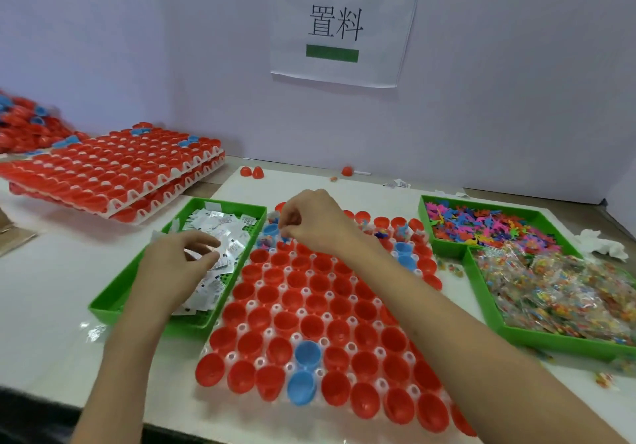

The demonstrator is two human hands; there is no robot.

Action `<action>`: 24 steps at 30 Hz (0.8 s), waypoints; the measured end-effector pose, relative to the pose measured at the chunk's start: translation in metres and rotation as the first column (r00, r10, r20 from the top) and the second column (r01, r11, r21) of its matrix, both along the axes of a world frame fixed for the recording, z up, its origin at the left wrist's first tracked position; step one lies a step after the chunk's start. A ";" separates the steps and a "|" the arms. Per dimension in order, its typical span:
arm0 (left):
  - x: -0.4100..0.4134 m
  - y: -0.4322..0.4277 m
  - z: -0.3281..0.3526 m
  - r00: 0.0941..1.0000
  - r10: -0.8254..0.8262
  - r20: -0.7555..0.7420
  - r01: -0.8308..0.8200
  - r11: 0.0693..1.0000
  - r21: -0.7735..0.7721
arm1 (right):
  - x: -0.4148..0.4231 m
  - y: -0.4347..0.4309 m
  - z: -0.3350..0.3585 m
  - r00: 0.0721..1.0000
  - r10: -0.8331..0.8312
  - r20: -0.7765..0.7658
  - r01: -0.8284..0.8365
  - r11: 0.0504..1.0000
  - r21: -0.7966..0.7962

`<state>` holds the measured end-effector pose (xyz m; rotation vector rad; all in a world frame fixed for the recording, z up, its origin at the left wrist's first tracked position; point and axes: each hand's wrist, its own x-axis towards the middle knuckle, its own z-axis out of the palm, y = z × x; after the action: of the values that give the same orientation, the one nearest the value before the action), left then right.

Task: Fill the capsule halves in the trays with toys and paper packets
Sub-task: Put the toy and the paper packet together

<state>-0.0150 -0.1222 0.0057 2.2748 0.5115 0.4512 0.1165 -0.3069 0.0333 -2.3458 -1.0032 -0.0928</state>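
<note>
**At centre frame: tray filling at an early stage, both hands engaged**

At centre frame, on the bench, lies the tray of red and blue capsule halves. Only the uppermost rows show contents. The rows below look empty, so most of the task remains.

The right hand is over the tray's upper left corner, fingers curled, pinching a small blue toy just above a half. The left hand is in the green bin at the tray's left, its fingers appearing to pinch a white packet. The grip is partly hidden.

Step in hand, as judged: seating a toy while the next packet is picked. The next move calls for release squarely over one mouth, then carrying the packet across the bin wall to the same half without disturbing its neighbours.

Orientation: every half sits mouth up, its axis upright. The tray's long axis runs from lower frame to upper frame, leaning slightly left. The packet's heading cannot be told.

Loose toys are at right.
</note>
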 end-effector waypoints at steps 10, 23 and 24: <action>0.001 0.002 -0.014 0.992 -0.061 -0.108 0.072 0.992 0.107 | 0.004 0.009 -0.013 0.998 -0.011 -0.060 0.005 0.995 -0.102; 0.006 0.005 -0.020 0.994 -0.044 -0.102 0.061 0.983 0.173 | 0.011 -0.043 0.013 0.992 -0.094 -0.084 0.105 0.984 0.143; 0.006 0.005 -0.020 0.994 -0.038 -0.100 0.055 0.983 0.176 | 0.019 -0.059 0.017 0.986 -0.152 -0.071 0.162 0.972 0.170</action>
<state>-0.0086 -0.1172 -0.0141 2.4852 0.4816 0.3784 0.1356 -0.3656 0.0501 -2.2497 -0.7489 -0.1669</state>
